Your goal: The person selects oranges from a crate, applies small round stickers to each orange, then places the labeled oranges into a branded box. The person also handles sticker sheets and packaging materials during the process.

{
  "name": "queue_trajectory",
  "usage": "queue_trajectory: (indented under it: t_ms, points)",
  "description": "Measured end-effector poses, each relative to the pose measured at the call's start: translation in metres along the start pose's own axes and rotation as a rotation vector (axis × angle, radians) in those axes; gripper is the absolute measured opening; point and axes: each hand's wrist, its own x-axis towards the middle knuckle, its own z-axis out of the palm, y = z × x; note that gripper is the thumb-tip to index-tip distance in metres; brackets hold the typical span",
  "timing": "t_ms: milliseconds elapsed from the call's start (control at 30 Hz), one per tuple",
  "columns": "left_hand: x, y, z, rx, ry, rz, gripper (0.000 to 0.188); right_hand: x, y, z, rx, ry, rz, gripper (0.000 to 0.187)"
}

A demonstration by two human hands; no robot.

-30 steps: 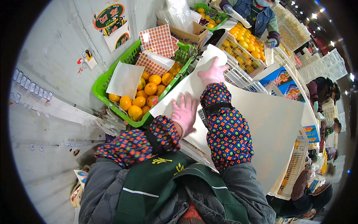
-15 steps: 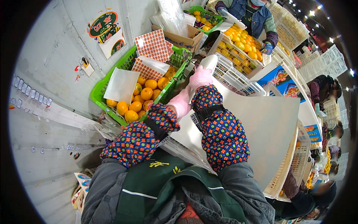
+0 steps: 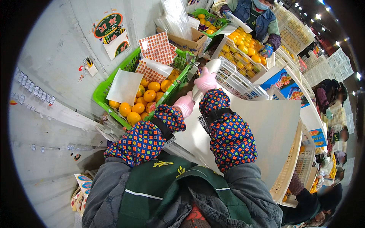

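In front of me a large white sheet (image 3: 262, 125) lies over a surface, its far-left edge curled into a rounded fold (image 3: 213, 66). My right hand (image 3: 206, 80), in a pink glove, is closed around that edge near its far end. Nearer to me my left hand (image 3: 185, 105), also pink-gloved, pinches the same edge; its fingertips are partly hidden. Left of the hands stands a green crate (image 3: 99, 91) of oranges (image 3: 149, 95). A blank white sheet (image 3: 123, 86) and sheets of small red-orange stickers (image 3: 156, 45) rest on the fruit.
Behind the green crate sits a cardboard box (image 3: 186, 42) with clear plastic bags. A white crate of oranges (image 3: 243, 57) stands far right, where a co-worker (image 3: 253, 15) works. A pale wall (image 3: 57, 49) closes the left; more crates (image 3: 302, 159) line the right.
My hands have moved slightly apart along the sheet's edge, opening a wider gap between them. The crate and stickers stay put.
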Motion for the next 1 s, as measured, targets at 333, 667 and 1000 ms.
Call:
queue_trajectory:
  t_ms: [333, 667, 1000]
  points:
    - [-0.001, -0.003, -0.002, 0.083, -0.07, -0.036, 0.054, 0.051, 0.012, 0.001, 0.111, 0.089, -0.025, 0.077]
    - [0.063, 0.034, -0.004, 0.059, -0.051, -0.026, 0.04, 0.057, -0.006, -0.052, -0.317, -0.013, -0.173, 0.065]
    - [0.087, 0.021, 0.028, -0.381, -0.121, -0.231, 0.067, 0.081, -0.087, -0.048, -0.367, 0.027, -0.239, 0.06]
